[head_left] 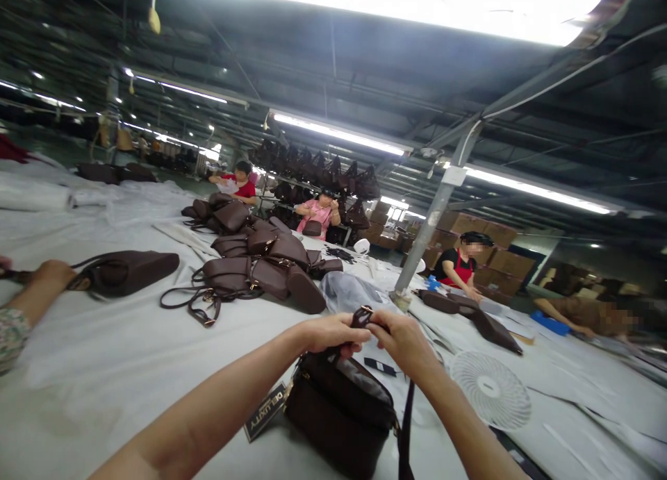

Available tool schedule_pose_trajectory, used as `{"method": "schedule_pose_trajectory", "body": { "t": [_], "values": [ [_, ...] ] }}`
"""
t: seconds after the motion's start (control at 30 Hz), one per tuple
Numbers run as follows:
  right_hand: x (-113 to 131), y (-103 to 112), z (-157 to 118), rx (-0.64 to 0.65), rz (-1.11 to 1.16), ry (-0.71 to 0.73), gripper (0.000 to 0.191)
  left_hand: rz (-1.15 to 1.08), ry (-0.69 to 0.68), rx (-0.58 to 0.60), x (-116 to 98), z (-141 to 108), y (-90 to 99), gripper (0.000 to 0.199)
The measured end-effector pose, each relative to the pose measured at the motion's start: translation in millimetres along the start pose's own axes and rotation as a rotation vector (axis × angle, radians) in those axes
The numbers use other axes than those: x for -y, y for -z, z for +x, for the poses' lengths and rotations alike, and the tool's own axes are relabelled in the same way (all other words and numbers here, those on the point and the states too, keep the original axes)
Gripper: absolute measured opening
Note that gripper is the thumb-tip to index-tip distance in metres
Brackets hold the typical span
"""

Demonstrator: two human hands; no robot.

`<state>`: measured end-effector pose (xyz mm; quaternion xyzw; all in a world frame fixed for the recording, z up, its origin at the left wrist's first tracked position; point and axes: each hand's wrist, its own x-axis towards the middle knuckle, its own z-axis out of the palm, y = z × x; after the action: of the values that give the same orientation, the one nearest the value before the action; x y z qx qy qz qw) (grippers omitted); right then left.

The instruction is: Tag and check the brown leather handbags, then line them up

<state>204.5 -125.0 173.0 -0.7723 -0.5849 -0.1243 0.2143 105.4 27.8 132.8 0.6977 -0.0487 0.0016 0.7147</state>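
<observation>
A dark brown handbag stands on the white-covered table right in front of me, its zipped top facing up. Above it, my left hand and my right hand meet at the bag's strap, near a gold-coloured buckle. Both hands have their fingers closed on this strap. Its other part hangs down at the bag's right side. From the left side of the bag sticks out a black hang tag with gold lettering.
A heap of brown bags lies beyond my hands. A white fan is at the right, near a grey post. At the left, another person's hand holds a bag's strap. Several people work around the table.
</observation>
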Motion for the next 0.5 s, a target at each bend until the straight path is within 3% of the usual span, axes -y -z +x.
{"method": "schedule_pose_trajectory", "body": {
  "t": [0.17, 0.3, 0.37, 0.43, 0.5],
  "values": [
    [14, -2, 6, 0.01, 0.018, -0.011, 0.014, -0.143, 0.009, 0.035, -2, -1, -5.8, 0.041],
    [-2, 4, -1, 0.02, -0.024, 0.092, 0.016, -0.066, 0.109, 0.018, -9, -9, 10.9, 0.032],
    [-20, 11, -8, -0.002, -0.089, 0.14, 0.021, -0.131, 0.083, -0.132, -13, -15, 25.1, 0.031],
    [-35, 16, -14, -0.09, -0.198, 0.083, 0.025, -0.277, 0.009, -0.332, -17, -18, 36.4, 0.034],
    [-39, 14, -15, -0.188, -0.285, -0.002, 0.028, -0.399, -0.058, -0.457, -17, -17, 39.1, 0.037]
  ]
}}
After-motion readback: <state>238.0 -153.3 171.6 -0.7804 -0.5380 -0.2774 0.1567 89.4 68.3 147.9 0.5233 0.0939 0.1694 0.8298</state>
